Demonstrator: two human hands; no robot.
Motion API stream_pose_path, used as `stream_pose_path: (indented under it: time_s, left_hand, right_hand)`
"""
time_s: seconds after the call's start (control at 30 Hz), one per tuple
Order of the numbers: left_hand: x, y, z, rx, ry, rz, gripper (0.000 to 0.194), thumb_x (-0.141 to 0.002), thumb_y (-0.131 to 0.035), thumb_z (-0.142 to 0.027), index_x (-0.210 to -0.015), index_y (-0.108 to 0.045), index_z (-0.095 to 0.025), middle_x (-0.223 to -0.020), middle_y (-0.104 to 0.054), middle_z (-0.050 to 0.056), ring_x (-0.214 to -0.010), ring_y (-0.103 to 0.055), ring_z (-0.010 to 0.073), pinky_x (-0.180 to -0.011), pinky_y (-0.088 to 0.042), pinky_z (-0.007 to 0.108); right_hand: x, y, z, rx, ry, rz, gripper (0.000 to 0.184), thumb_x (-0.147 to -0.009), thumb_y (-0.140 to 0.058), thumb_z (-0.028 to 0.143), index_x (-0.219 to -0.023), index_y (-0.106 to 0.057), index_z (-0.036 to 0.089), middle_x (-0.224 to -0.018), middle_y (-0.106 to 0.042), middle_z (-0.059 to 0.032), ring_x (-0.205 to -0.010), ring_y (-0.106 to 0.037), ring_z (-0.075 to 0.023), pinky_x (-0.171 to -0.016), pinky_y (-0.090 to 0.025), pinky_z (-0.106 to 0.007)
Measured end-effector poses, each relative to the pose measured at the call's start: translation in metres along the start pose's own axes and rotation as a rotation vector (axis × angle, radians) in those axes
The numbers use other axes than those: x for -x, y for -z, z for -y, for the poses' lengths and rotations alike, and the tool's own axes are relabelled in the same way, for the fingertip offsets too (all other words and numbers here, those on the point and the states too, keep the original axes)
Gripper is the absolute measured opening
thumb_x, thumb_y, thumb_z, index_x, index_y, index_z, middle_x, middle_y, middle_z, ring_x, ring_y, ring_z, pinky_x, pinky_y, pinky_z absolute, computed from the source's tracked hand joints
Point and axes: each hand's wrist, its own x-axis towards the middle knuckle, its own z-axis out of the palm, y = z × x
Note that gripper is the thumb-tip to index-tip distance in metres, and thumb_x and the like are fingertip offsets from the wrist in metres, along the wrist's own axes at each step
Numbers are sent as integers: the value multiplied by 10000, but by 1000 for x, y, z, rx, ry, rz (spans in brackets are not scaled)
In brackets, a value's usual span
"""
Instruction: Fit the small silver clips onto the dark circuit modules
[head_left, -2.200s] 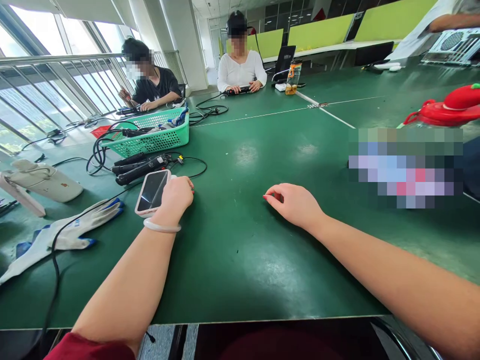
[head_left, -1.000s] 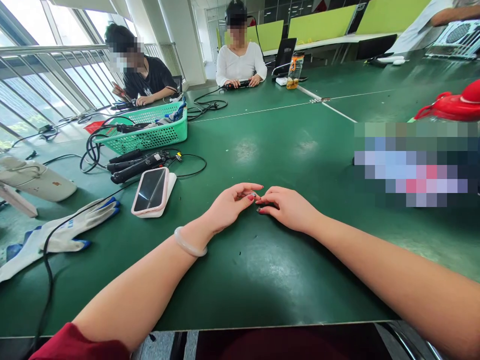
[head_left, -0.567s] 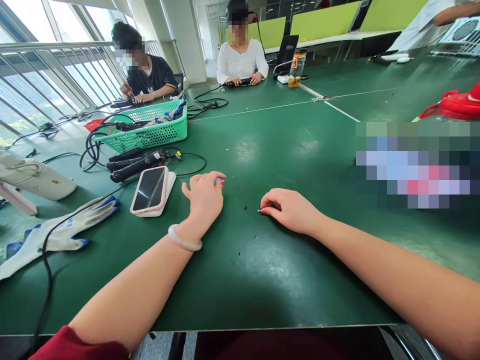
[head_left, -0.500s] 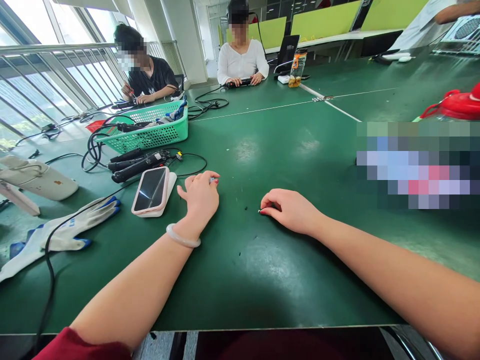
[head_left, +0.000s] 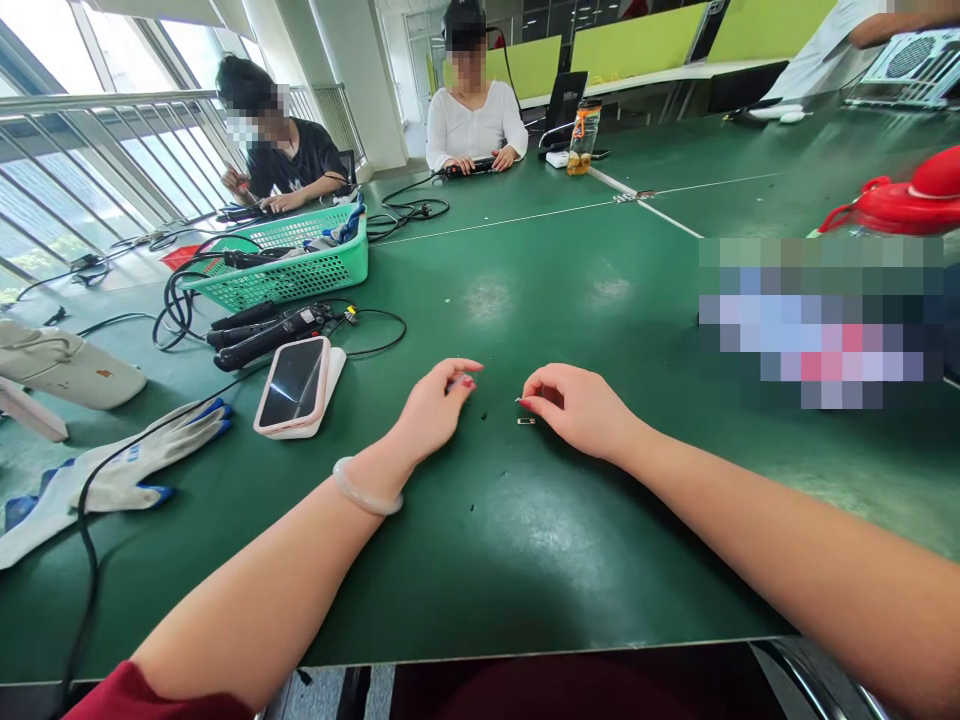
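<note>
My left hand, with a pale bangle on the wrist, is above the green table, index finger stretched forward and the others curled. Something small and greyish shows inside its curl, too hidden to name. Facing it, my right hand rests on the table with thumb and forefinger pinched on a tiny pale bit, too small to name. Just below those fingertips lies a small rectangular metal-looking piece with a dark middle. A dark speck lies between the hands.
Left of my left hand are a phone on a white block, black handheld tools with cables, and a work glove. Behind stands a green basket. A red item is at right. Two people sit across the table; another is far right.
My left hand has moved right, closer to my right hand, and its index finger now stretches forward. The small rectangular piece now shows on the table beside my right fingertips. The view has shifted slightly.
</note>
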Motion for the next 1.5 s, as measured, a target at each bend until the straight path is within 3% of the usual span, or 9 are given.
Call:
stream_pose_path:
  time_s: [0.13,0.37,0.57,0.73,1.0,1.2,1.33,1.5]
  left_hand:
    - [13,-9,-17,282,-55,248,275,-891,-462,-269,-1125,-579,-184,-900,-604,29,-902,-548,127,-905,-403,286]
    - [13,-8,-17,551,58,339,265,-878,-509,-316,-1101,-586,-195,-889,-634,26,-916,-583,131,-918,-431,332]
    - [8,-11,-13,273,14,150,239,-868,-508,-294,-1011,-652,-168,-889,-710,56,-793,-592,130,-757,-450,273]
    - [7,-13,-10,267,23,140,258,-851,-511,-226,-1062,-650,-172,-947,-697,57,-645,-562,84,-617,-456,236]
    - [11,-16,-8,309,-22,229,360,-804,-541,-113,-1154,-611,-161,-998,-686,75,-817,-670,143,-791,-530,299]
    - [15,-12,-16,4,-175,185,368,-795,-601,-193,-1160,-640,-226,-912,-716,24,-801,-654,155,-830,-511,309]
    - [18,-9,-19,-213,-300,159,340,-821,-576,-221,-1148,-650,-282,-975,-721,10,-830,-640,171,-825,-485,311]
    - [20,-9,-21,-283,-365,162,337,-827,-561,-219,-1143,-654,-286,-958,-718,15,-838,-618,179,-838,-460,324]
  right_hand:
    - [-3,0,-1,-105,-72,-69,133,-853,-484,283,-799,-575,202,-811,-654,-20,-716,-557,-148,-675,-421,-279]
    - [-1,-4,0,-331,-84,31,141,-860,-467,328,-807,-536,216,-772,-673,-4,-719,-620,-151,-710,-467,-300]
    - [0,-2,-1,-382,-114,-63,150,-817,-544,344,-801,-589,202,-719,-642,-5,-658,-609,-144,-675,-490,-305]
    - [1,-3,2,-453,-152,-53,137,-733,-625,296,-815,-647,188,-746,-683,-19,-669,-633,-155,-709,-510,-325]
    - [2,-3,8,-462,-208,-40,169,-752,-598,305,-799,-700,178,-650,-680,-11,-589,-621,-145,-645,-518,-300]
    - [4,-1,10,-320,-167,-28,185,-786,-576,315,-795,-722,202,-656,-688,0,-607,-622,-148,-651,-493,-290]
    - [5,0,13,-213,-93,-30,180,-807,-560,301,-782,-718,217,-674,-697,10,-620,-619,-147,-650,-469,-279]
    - [6,1,15,-110,-29,-49,176,-826,-559,294,-759,-705,219,-744,-714,5,-677,-620,-148,-672,-451,-265]
